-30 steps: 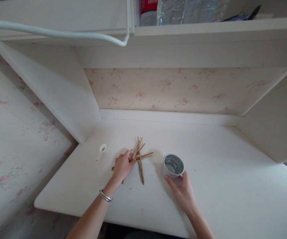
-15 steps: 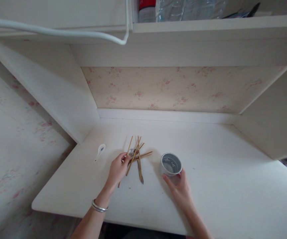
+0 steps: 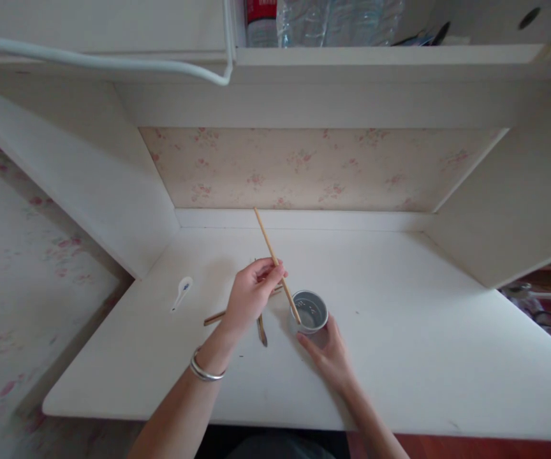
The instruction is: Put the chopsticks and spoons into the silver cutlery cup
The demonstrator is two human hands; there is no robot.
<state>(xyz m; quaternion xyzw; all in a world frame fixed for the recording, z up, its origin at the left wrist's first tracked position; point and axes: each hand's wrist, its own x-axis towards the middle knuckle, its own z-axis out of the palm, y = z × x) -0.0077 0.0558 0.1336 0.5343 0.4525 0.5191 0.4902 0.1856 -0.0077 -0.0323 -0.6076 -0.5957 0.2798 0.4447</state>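
My left hand (image 3: pixel 251 296) is closed on a wooden chopstick (image 3: pixel 266 237) and holds it tilted. The chopstick's lower end is at the left side of the mouth of a round grey cup (image 3: pixel 324 315) with small holes in its bottom. My right hand (image 3: pixel 330 360) grips the near right side of this cup, thumb and fingers around it. Under and behind my left hand lie more chopsticks (image 3: pixel 213 318), mostly hidden by it. A metal utensil (image 3: pixel 263 333) pokes out below them, its kind unclear.
A white spoon (image 3: pixel 182 292) lies on the white tabletop (image 3: pixel 390 357) to the left. White panels (image 3: pixel 146 172) enclose the sides. Overhead, a shelf (image 3: pixel 375 56) holds clear plastic bottles (image 3: pixel 333 24); a white bar (image 3: pixel 113 64) juts out at upper left.
My left hand has lifted a chopstick from the pile and carried it right to the cup's mouth. My right hand still grips the cup. The view has shifted a little.
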